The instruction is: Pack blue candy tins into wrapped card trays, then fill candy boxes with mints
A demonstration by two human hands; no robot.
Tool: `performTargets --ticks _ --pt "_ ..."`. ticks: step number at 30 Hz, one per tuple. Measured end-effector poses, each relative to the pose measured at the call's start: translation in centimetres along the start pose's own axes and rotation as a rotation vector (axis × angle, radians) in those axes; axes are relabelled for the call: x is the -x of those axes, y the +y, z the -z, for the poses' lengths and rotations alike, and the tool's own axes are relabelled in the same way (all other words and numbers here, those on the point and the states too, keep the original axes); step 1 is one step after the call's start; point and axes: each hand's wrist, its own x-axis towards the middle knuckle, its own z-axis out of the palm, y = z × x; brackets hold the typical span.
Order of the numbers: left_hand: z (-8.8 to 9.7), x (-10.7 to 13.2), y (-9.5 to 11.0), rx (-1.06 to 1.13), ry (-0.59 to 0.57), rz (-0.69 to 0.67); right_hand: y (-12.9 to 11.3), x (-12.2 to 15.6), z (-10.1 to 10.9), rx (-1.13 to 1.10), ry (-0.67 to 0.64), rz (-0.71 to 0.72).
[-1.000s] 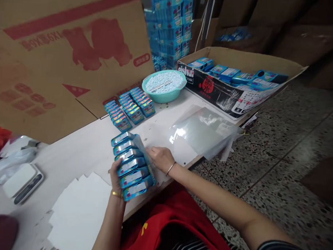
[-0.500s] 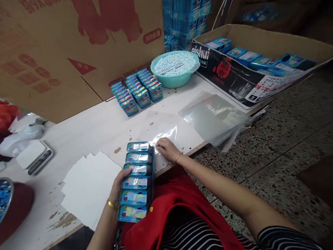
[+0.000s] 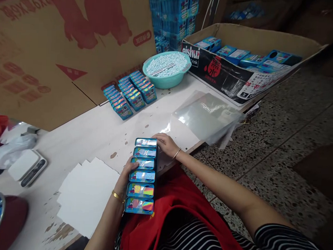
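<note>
A row of several small blue tins (image 3: 142,176) lies flat in a line at the table's near edge, shiny labels up, inside a clear plastic sleeve. My left hand (image 3: 125,176) grips the row along its left side, fingers curled over the tins. My right hand (image 3: 166,144) rests at the far end of the row, fingers closed on the clear plastic (image 3: 166,130) by the top tin.
A stack of clear bags (image 3: 207,117) lies at the right table edge. Behind are two rows of blue tins (image 3: 130,94), a teal bowl of pale pellets (image 3: 167,69) and a carton of tins (image 3: 239,62). White paper sheets (image 3: 87,193) and a small scale (image 3: 27,165) lie left.
The row of tins went from tilted up on edge to lying flat, pulled toward the table's near edge. My right hand moved from beside the row to its far end.
</note>
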Motion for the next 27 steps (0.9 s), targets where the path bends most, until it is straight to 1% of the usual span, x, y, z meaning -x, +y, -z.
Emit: performTargets --ticks 4,6,7,8,10,12,14,16,17,18,20,21,23,25,27 --pt "-1.0 -1.6 0.4 -0.067 -0.045 -0.117 0.5 -0.4 0.8 0.063 -0.037 -0.048" --pt "-0.9 -2.3 0.6 -0.144 -0.075 -0.125 0.8 -0.3 1.0 0.103 -0.052 -0.055" --pt "-0.6 -2.6 0.8 -0.211 -0.07 -0.139 0.9 -0.2 1.0 0.116 -0.059 -0.053" --pt "-0.1 -2.8 1.0 -0.305 -0.037 -0.17 1.1 0.0 1.0 0.125 -0.061 -0.049" --pt "1.3 -3.5 1.6 -0.558 0.089 -0.292 1.4 0.5 0.8 0.136 -0.065 -0.042" --pt "2.7 -4.3 2.5 -0.822 0.192 -0.476 1.6 1.0 0.5 0.157 -0.074 -0.037" --pt "3.7 -5.6 3.5 -1.064 0.227 -0.682 1.6 1.3 0.2 0.213 -0.074 -0.034" --pt "3.7 -7.1 4.4 -1.296 0.249 -0.861 1.3 1.5 0.0 0.316 -0.053 -0.039" --pt "3.4 -7.9 4.8 -1.407 0.255 -0.921 1.0 1.4 0.0 0.386 -0.037 -0.052" --pt "2.9 -8.7 5.2 -1.509 0.244 -0.955 0.7 1.3 0.0 0.461 -0.023 -0.076" --pt "1.7 -10.0 5.8 -1.653 0.183 -0.975 -0.1 0.9 0.0 0.606 -0.001 -0.145" --pt "1.1 -10.5 6.0 -1.688 0.168 -0.98 -0.6 0.7 0.1 0.66 0.012 -0.177" --pt "0.3 -11.1 6.3 -1.675 0.198 -1.004 -1.6 0.1 0.2 0.715 0.045 -0.205" --pt "0.2 -11.2 6.4 -1.552 0.257 -1.035 -2.5 -0.5 0.3 0.712 0.096 -0.19" --pt "0.4 -11.1 6.4 -1.385 0.275 -1.012 -3.3 -0.9 0.4 0.681 0.138 -0.165"
